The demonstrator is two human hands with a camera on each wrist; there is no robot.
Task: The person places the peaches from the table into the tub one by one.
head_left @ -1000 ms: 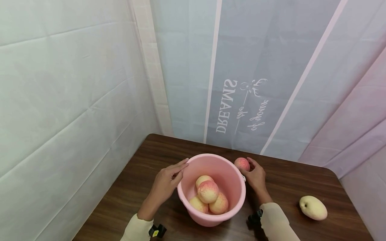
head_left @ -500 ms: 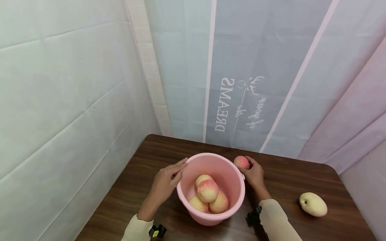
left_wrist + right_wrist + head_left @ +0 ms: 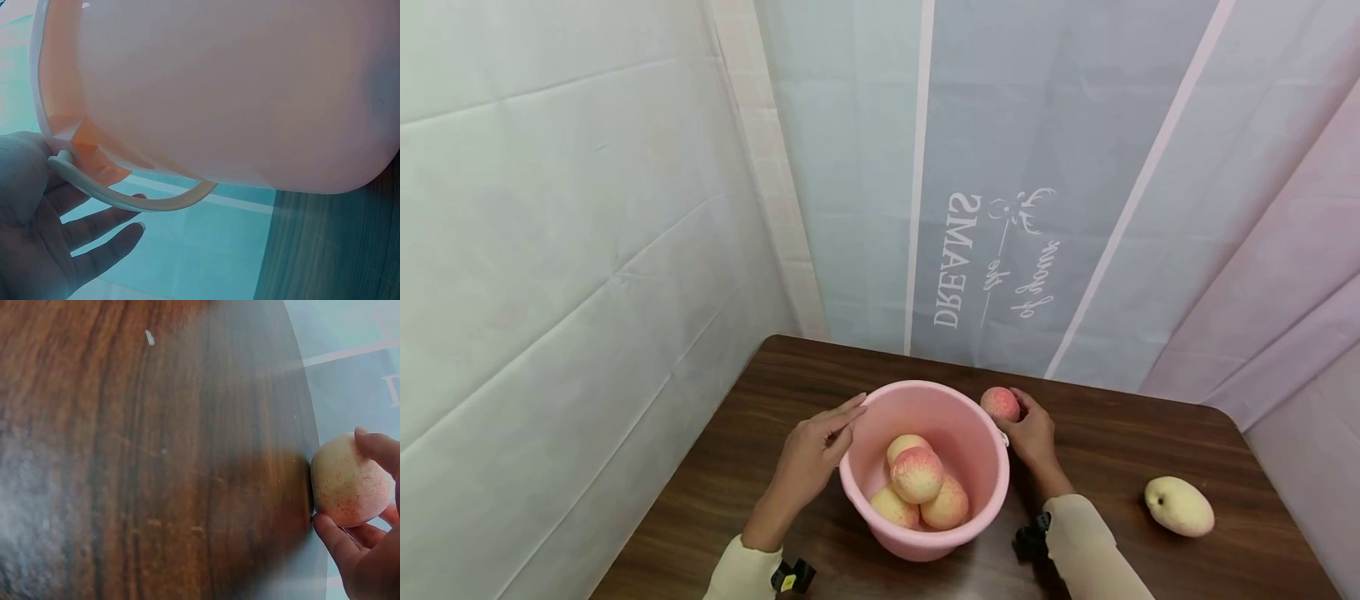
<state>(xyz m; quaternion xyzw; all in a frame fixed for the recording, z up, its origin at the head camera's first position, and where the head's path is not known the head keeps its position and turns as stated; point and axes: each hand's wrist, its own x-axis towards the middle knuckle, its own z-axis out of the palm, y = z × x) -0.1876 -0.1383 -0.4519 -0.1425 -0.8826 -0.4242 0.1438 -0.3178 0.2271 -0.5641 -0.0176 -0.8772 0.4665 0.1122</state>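
A pink bucket stands upright on the table, holding several yellow peaches with red blush. At its left rim rests my left hand, fingers mostly straight. In the left wrist view, the fingers extend outside the bucket wall beside the hanging pale handle. Just behind the bucket's right side, my right hand holds another peach between thumb and fingers. The right wrist view shows this peach low at the tabletop, with fingertips on opposite sides of it.
A pale yellow oval fruit lies at the right of the dark wooden table. Behind the table hangs a grey-blue curtain with white lettering, and a pale cloth wall borders the left side.
The head view has shifted slightly. Both hands, the bucket and the held peach keep their places relative to each other.
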